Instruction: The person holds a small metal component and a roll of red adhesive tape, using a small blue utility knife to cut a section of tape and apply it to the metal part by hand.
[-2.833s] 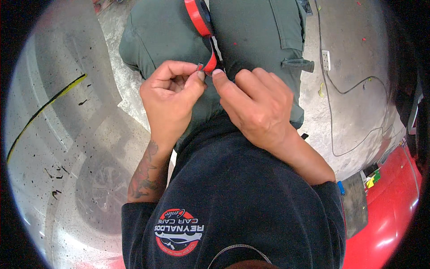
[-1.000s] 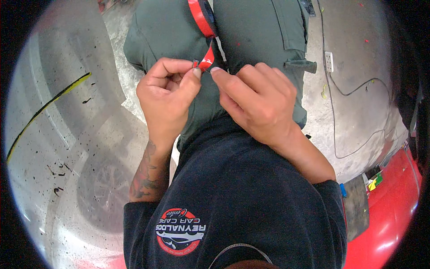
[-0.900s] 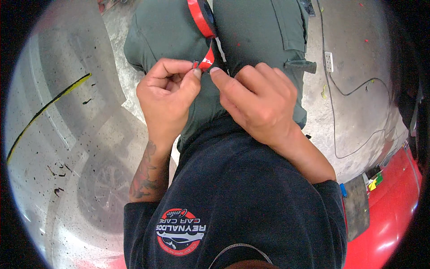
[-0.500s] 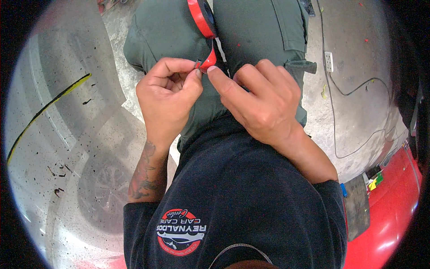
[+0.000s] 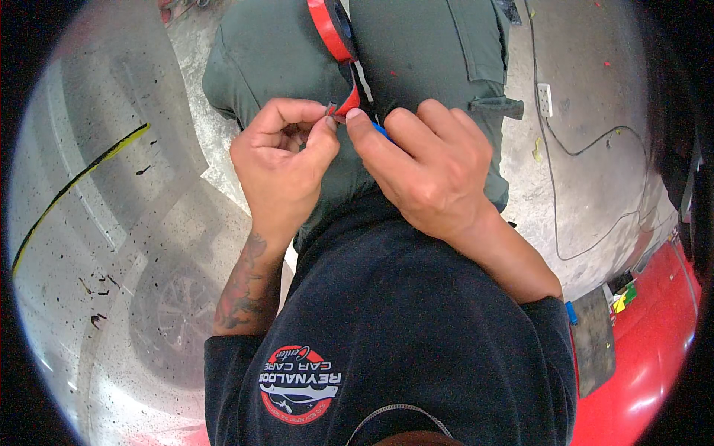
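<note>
A roll of double-sided tape with a red liner and a dark layer lies between my thighs, and its loose strip curls down to my fingers. My left hand is closed, its thumb and forefinger pinching the strip's end beside a small dark piece. From the other side my right hand presses a fingertip to the same end, its other fingers curled in. Under that hand a bit of a blue object shows; the rest is hidden, so its kind is unclear.
My legs in green trousers are under the work. To the left is a glossy panel with a yellow-and-black strip. A white power socket with a dark cable lies on the floor at right. A red panel stands lower right.
The blue object has come into view beneath my right hand. Both hands have shifted very slightly; my left hand keeps its pinch on the tape's end.
</note>
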The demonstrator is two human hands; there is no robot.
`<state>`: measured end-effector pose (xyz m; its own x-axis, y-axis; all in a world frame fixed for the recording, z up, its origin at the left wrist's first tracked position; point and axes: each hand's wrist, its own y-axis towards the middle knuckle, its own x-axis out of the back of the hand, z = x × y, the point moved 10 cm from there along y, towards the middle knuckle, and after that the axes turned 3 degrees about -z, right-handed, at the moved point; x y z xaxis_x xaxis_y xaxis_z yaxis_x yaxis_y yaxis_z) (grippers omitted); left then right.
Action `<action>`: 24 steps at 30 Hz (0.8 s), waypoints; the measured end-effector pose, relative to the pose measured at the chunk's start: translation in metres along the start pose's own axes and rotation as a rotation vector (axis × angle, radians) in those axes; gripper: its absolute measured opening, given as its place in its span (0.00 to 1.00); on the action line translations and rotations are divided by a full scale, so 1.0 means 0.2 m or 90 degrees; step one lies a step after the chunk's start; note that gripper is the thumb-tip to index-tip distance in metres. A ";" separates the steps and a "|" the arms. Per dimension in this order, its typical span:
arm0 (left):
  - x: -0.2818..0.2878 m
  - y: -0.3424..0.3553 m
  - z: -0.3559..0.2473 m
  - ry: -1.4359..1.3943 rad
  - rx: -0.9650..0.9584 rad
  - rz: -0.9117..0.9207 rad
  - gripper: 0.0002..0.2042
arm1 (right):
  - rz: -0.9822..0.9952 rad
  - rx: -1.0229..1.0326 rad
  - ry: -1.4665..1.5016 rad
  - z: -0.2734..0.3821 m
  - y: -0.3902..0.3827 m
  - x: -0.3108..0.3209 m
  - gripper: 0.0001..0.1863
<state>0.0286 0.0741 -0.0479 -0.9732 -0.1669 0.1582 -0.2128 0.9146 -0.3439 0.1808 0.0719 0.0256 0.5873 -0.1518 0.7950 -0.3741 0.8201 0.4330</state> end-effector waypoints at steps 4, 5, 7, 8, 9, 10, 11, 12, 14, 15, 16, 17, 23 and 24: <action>0.03 0.01 0.00 -0.011 -0.006 -0.004 0.05 | 0.040 -0.042 0.018 -0.05 -0.01 -0.04 0.16; 0.02 0.01 0.00 -0.017 -0.006 0.007 0.05 | 0.042 -0.058 0.031 -0.05 -0.02 -0.03 0.15; 0.02 0.03 0.00 -0.039 -0.009 0.017 0.05 | 0.028 -0.078 0.055 -0.06 -0.03 -0.01 0.13; 0.03 0.03 0.02 -0.047 0.016 0.023 0.05 | 0.015 -0.102 0.083 -0.07 -0.03 0.00 0.13; 0.02 0.05 0.01 -0.078 0.016 0.039 0.06 | -0.001 -0.115 0.107 -0.09 -0.03 0.01 0.14; 0.02 0.06 0.02 -0.110 0.027 0.045 0.06 | -0.014 -0.136 0.136 -0.12 -0.03 0.02 0.14; 0.01 0.07 0.01 -0.113 0.021 0.060 0.07 | -0.018 -0.146 0.162 -0.12 -0.02 0.01 0.13; 0.01 0.07 0.01 -0.116 0.024 0.067 0.07 | -0.022 -0.162 0.194 -0.13 -0.02 -0.01 0.12; 0.01 0.07 0.01 -0.118 0.025 0.071 0.07 | -0.025 -0.174 0.222 -0.13 -0.02 -0.03 0.11; 0.01 0.07 0.00 -0.118 0.022 0.071 0.07 | -0.026 -0.169 0.217 -0.12 -0.01 -0.03 0.11; 0.02 0.07 0.00 -0.121 0.022 0.069 0.07 | -0.024 -0.167 0.211 -0.12 -0.01 -0.03 0.10; 0.02 0.06 0.00 -0.114 0.022 0.069 0.07 | -0.020 -0.163 0.204 -0.11 -0.01 -0.03 0.10; 0.02 0.07 -0.01 -0.111 0.011 0.059 0.07 | -0.019 -0.143 0.170 -0.09 0.00 -0.01 0.11; 0.02 0.07 -0.02 -0.113 0.010 0.057 0.07 | -0.022 -0.142 0.169 -0.09 0.01 -0.02 0.11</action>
<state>0.0223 0.0875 -0.0493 -0.9882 -0.1483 -0.0383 -0.1244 0.9229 -0.3643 0.1913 0.0837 0.0160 0.7746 -0.0572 0.6299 -0.2014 0.9217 0.3315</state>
